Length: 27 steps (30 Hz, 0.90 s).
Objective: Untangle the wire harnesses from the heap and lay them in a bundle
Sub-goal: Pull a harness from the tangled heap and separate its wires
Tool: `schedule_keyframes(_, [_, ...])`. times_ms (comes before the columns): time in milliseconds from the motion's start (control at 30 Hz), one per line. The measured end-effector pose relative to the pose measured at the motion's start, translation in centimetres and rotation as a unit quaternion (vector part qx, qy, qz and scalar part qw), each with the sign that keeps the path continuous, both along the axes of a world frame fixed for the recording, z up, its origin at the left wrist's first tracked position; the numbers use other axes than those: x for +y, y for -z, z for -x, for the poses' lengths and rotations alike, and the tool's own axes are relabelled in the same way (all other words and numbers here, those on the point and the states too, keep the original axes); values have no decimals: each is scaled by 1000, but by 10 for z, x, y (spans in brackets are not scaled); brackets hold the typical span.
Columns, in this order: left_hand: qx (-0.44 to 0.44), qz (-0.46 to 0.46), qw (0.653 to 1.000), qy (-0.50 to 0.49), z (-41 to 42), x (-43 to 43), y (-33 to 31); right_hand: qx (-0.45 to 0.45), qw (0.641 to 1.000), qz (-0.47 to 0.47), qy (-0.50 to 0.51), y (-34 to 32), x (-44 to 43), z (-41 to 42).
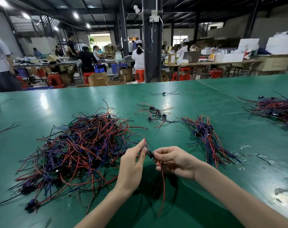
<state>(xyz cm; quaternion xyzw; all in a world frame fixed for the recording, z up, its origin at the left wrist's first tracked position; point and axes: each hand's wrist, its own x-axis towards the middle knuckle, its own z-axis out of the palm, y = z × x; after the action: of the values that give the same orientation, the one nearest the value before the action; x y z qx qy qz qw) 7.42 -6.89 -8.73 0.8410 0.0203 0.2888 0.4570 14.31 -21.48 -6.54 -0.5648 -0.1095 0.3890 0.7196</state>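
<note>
Over the green table (205,99), the left hand (131,165) pinches one wire harness (163,180) and the right hand (174,162) grips it too, its red lead hanging. The heap (77,148) lies to their left, the bundle (205,135) to their right.
</note>
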Motion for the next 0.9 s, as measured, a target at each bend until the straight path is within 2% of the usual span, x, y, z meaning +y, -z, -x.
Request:
schedule_keyframes(100, [8,164,984,64,1,-2,-4,-7,999,6,-34,2,0,2])
schedule_keyframes(167, [5,223,972,79,0,-3,-5,-17,998,2,-59,1,0,4])
schedule_keyframes(267, [8,280,956,83,0,-3,-7,-32,994,4,-102,-3,-2,7])
schedule_keyframes(367, [16,309,948,74,0,-4,-6,-48,988,21,-144,-4,-4,7])
schedule_keyframes(467, [28,333,939,80,-1,-4,-6,-55,985,-1,-163,-4,-3,7])
schedule_keyframes(667, [48,380,917,111,0,-6,-8,-68,994,-11,-90,0,1,7])
schedule_keyframes(900, [136,405,891,151,1,-9,-5,-89,995,21,40,0,0,1])
